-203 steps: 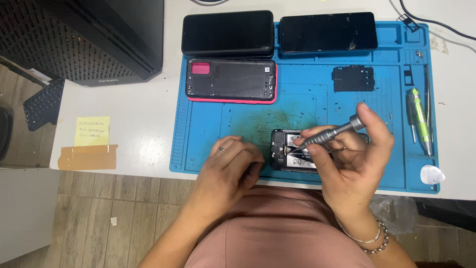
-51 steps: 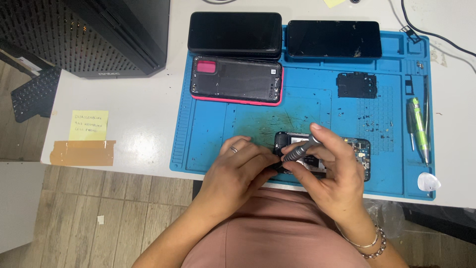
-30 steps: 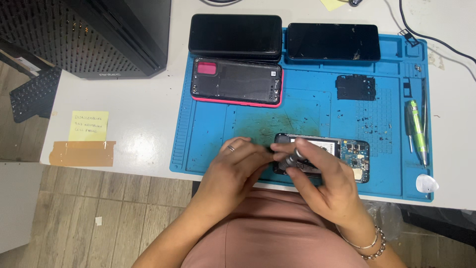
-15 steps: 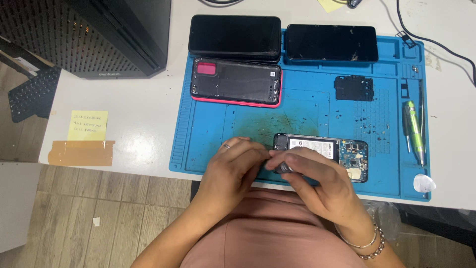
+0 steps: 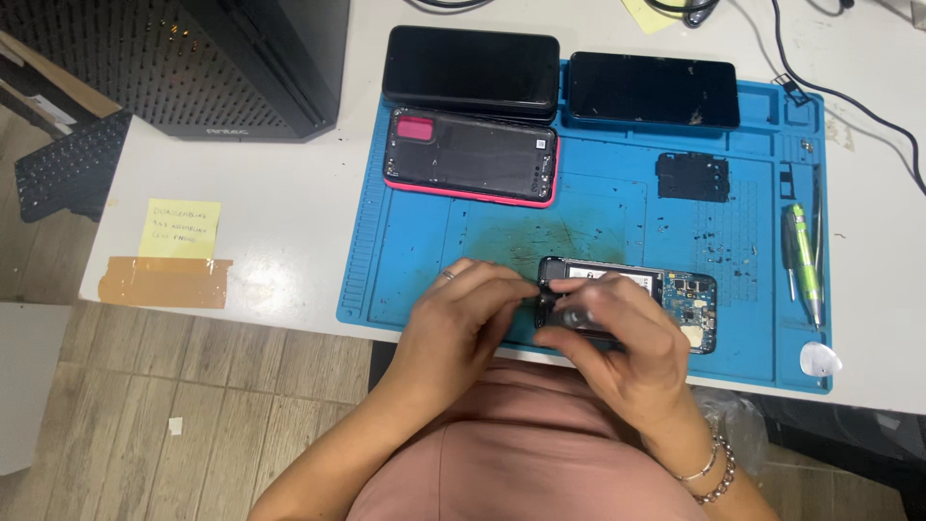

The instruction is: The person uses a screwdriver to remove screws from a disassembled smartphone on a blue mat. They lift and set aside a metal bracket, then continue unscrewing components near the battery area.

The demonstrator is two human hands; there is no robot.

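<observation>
The opened phone (image 5: 632,301) lies flat near the front edge of the blue mat (image 5: 424,260) on the bench, its back off and circuit board bare at the right end. The left hand (image 5: 463,323) pinches its left end; the right hand (image 5: 617,338) is clenched around a small metal screwdriver (image 5: 576,316) at that same end. The phone looks light, stiff and thin, and its exposed board seems fragile, so the outer frame edges are probably the safest place to hold it.
</observation>
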